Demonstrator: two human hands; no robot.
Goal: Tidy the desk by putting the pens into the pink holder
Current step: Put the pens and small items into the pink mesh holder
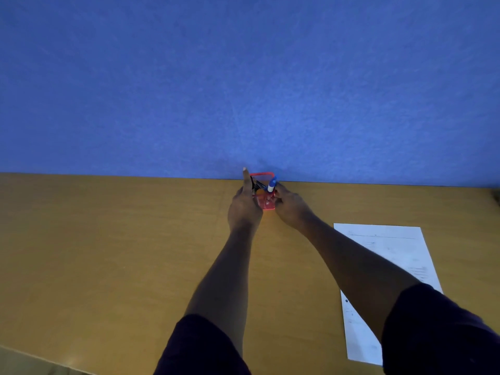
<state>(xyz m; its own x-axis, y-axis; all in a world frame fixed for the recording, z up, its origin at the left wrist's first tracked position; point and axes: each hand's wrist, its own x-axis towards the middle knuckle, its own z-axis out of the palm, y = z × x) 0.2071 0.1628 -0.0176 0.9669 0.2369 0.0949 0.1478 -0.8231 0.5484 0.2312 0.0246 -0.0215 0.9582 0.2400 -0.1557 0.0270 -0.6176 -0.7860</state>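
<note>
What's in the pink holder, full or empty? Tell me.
Not empty. Dark pens and a blue-and-white marker stick out above the pink holder's rim. How full, cannot tell.

One head camera, looking forward and down over the desk

The view looks from above the near edge of the desk [108,253] toward the blue partition [243,77] at 12 o'clock. It is wide and not near: both forearms reach far out, and a paper sheet [389,255] lies at 4 o'clock.
</note>
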